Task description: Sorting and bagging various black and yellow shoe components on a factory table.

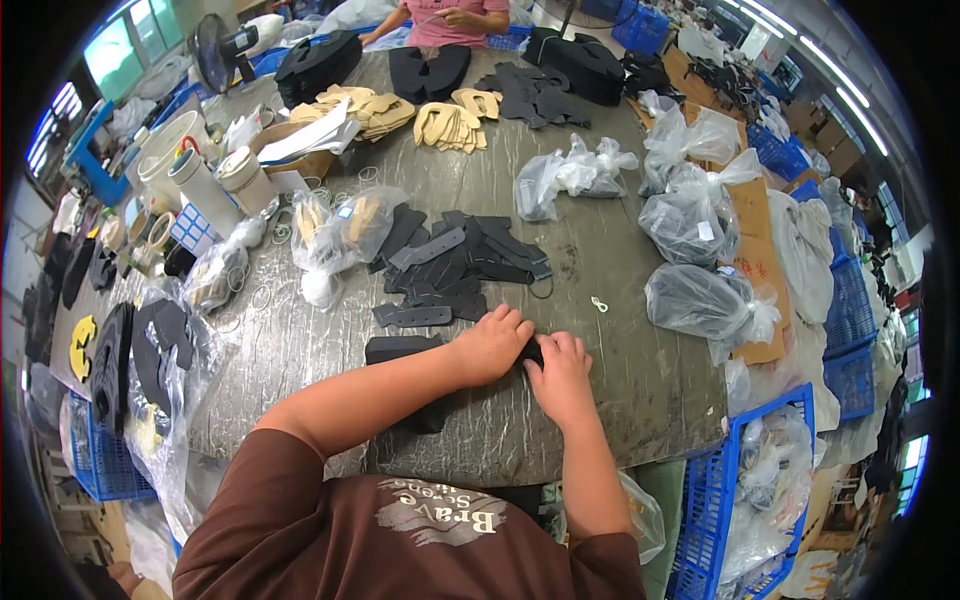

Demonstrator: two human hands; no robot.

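My left hand [492,346] and my right hand [562,376] meet near the front of the table. Both have their fingers curled on a small black piece of material [533,352], mostly hidden between them. Just beyond lies a loose pile of dark strips [465,260], some with small holes along them. A black stack [400,347] shows past my left forearm, and part of something dark also shows on its near side.
Knotted clear bags [690,225] line the table's right side. Beige cut pieces [445,125] and black pieces [430,72] lie at the far side, where another person [450,20] is. A blue crate [712,500] stands at the lower right; white containers [245,178] stand left.
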